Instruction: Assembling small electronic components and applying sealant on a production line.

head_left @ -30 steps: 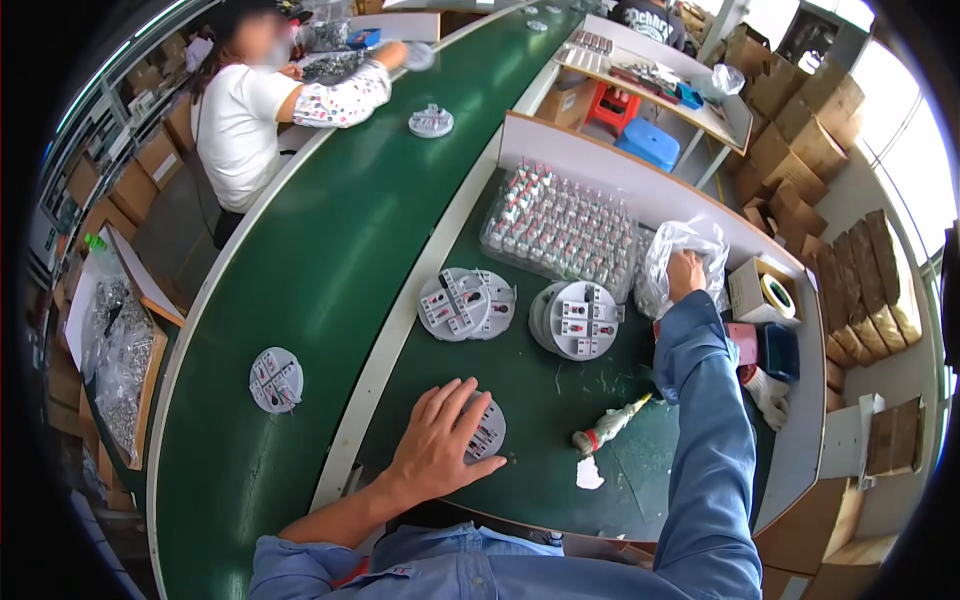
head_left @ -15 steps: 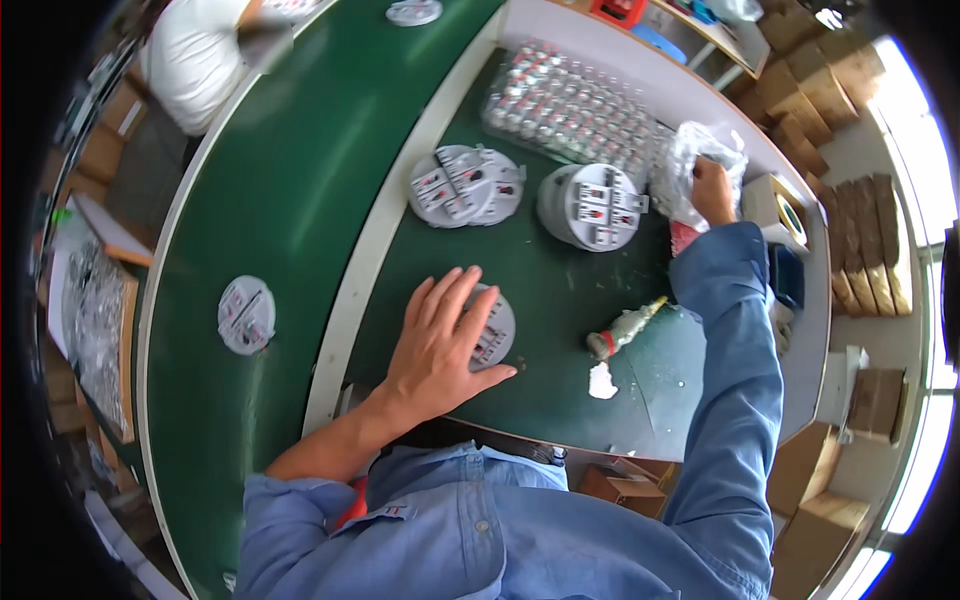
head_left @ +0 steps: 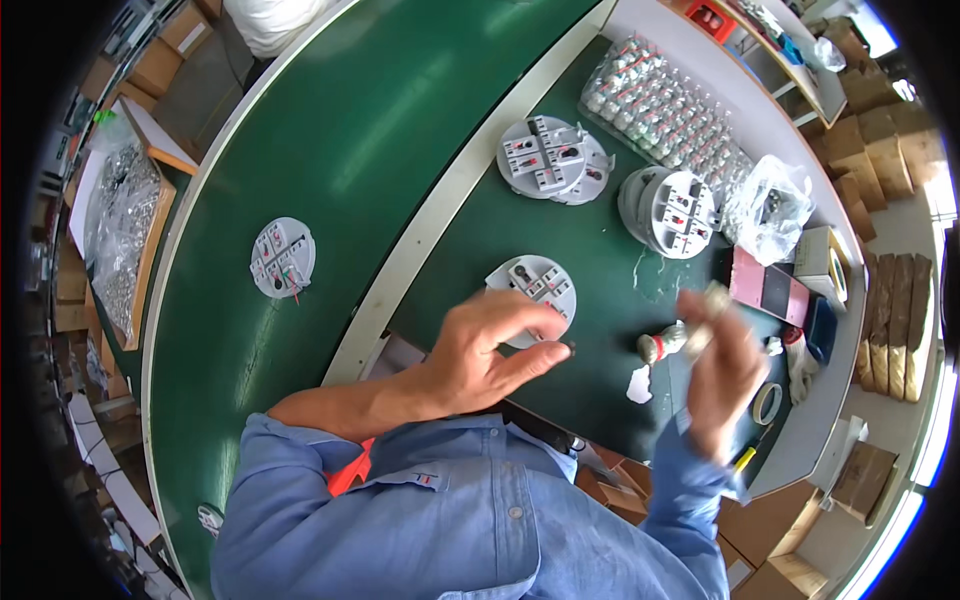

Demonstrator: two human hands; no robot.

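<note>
My left hand (head_left: 495, 350) hovers at the near edge of a round grey disc (head_left: 548, 275) with small black and red parts on it. Its thumb and forefinger are apart, with nothing plainly between them. Farther right, my right hand (head_left: 722, 375) is smeared by motion above the green bench. Its fingers look closed on a small pale thing, too blurred to name. Beneath and left of it lies a tool wrapped in clear material with a red band (head_left: 655, 348). A scrap of white material (head_left: 639, 385) is beside the tool.
Stacked grey discs (head_left: 545, 155) and another stack (head_left: 672, 212) stand farther back. Behind them are a clear tray of small parts (head_left: 665, 105) and a plastic bag (head_left: 768, 210). On the green surface to the left lies one more disc (head_left: 283, 258). A pale rail (head_left: 440, 210) divides the surfaces.
My right hand has left the plastic bag and come back toward me. My left hand has drawn off the disc, uncovering more of it. The whole view has shifted.
</note>
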